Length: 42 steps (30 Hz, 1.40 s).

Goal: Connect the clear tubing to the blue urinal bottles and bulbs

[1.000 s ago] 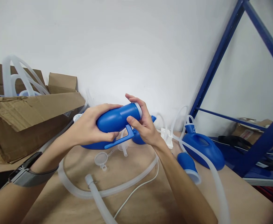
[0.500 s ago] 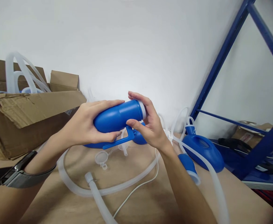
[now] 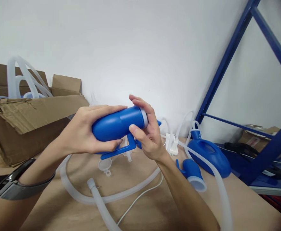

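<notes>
A long brown cardboard box [image 3: 22, 125] with loops of clear hose sticking out sits at the left on the tan cardboard-covered table [image 3: 140, 205], and a dark blue steel shelving frame [image 3: 229, 57] leans across the right. Lower down, a wide blue plastic pan with a spout [image 3: 210, 154] lies by the frame's foot, and a thick translucent white hose [image 3: 111, 199] curls over the tabletop.

Held up above the table's middle is the blue hard-plastic bottle with a flat side handle and a white-rimmed neck [image 3: 117, 123]. The left hand [image 3: 82, 134] is wrapped round its fat body, fingers over the top and thumb underneath. The right hand [image 3: 147, 131] is closed on the neck end, fingertips on the white rim.

It looks rigid, hollow and light, with a smooth, glossy skin that could slip; I'd judge the body or the handle the safest hold. A small clear round cap [image 3: 104, 165] lies beneath.
</notes>
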{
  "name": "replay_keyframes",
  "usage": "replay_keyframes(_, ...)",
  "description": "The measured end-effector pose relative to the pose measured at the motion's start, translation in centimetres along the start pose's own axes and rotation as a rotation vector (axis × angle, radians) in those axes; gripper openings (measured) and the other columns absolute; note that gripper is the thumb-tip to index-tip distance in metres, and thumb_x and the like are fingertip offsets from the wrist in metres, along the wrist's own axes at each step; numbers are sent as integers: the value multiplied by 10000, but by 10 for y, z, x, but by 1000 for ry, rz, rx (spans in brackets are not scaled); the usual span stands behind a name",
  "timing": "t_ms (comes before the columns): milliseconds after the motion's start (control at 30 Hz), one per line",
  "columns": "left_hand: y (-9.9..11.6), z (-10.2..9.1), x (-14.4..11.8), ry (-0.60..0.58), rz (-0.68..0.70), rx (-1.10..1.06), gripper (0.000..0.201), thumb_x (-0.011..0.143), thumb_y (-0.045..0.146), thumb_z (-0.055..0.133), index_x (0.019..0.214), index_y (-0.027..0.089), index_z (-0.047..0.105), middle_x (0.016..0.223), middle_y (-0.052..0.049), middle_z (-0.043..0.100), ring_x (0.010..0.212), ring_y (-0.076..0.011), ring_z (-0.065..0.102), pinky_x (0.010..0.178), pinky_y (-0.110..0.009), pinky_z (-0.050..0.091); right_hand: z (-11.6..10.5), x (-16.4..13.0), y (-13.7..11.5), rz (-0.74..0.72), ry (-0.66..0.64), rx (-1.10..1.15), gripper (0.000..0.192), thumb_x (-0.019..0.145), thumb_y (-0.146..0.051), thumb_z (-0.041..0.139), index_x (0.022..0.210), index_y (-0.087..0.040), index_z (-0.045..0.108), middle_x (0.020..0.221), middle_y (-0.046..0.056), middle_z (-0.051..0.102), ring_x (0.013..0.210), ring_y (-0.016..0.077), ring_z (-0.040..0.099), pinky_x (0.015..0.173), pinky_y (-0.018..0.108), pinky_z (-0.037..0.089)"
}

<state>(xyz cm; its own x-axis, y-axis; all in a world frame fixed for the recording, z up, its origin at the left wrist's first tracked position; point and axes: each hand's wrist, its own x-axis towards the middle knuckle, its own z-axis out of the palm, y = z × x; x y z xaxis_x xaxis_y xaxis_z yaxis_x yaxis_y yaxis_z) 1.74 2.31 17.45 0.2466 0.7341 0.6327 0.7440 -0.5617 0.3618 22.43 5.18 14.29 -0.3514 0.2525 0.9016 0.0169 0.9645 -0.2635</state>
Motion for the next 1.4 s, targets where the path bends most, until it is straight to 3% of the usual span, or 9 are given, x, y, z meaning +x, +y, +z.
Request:
replay_keyframes(133,7,-3,0,-46,-108,-87,890,493,652,757,1298,319,580,1134,74,728,808,95,631,769,2,513,-1,0,-1,-13,5,-8,438,988,-340,524,1404,-258,412,1550,65,414,1481,271,352,1232,536,301)
replay_keyframes(300,5,-4,6,-266,-271,-281,1070,461,752,736,1383,268,489,1240,51,693,890,46,670,761,-13,548,-8,3,1,-41,-52,-19,427,992,-377,541,1386,-246,439,1525,74,444,1478,266,356,1230,518,317)
replay_keyframes(433,2,-1,10,-398,-306,-451,1113,514,778,677,1463,289,364,1254,22,686,865,30,672,720,-31,559,-19,4,4,65,-79,91,488,981,-449,576,1405,-252,436,1464,85,504,1367,263,488,1146,489,435)
replay_keyframes(500,2,1,10,-432,-300,-490,1086,528,777,669,1448,277,381,1239,9,689,827,39,658,681,-20,548,-22,3,4,85,-69,154,490,965,-437,616,1383,-249,443,1365,87,566,1291,248,548,1113,470,466)
replay_keyframes(667,7,3,9,-357,-214,-408,945,554,678,725,1347,201,531,1258,-9,682,869,67,655,714,63,520,-13,1,4,108,-53,178,463,946,-441,642,1328,-234,484,1334,88,575,1276,241,555,1125,463,458)
replay_keyframes(867,10,0,7,-293,-134,-206,765,599,593,722,1255,213,623,1092,35,742,780,92,623,648,70,450,-4,-1,6,99,-59,211,326,965,-314,603,1272,-240,522,1408,62,530,1380,214,471,1206,437,364)
replay_keyframes(1000,12,1,4,-275,-126,-143,774,594,599,720,1259,213,630,1054,33,754,763,91,613,645,53,430,-10,-2,4,140,-105,197,349,963,-305,587,1298,-240,512,1432,56,529,1408,217,444,1230,445,319)
replay_keyframes(1167,19,1,0,-211,-103,-33,718,604,599,703,1258,316,613,1033,85,749,757,122,611,694,55,411,-9,-3,10,235,-114,360,530,903,-418,631,1373,-257,446,1491,68,474,1437,261,420,1180,474,399)
replay_keyframes(1400,10,6,2,-211,-10,99,798,644,692,617,1368,377,500,1268,82,681,907,88,631,809,6,417,-7,-2,20,338,-136,365,614,956,-597,473,1454,-254,363,1544,95,406,1448,259,394,1188,478,366)
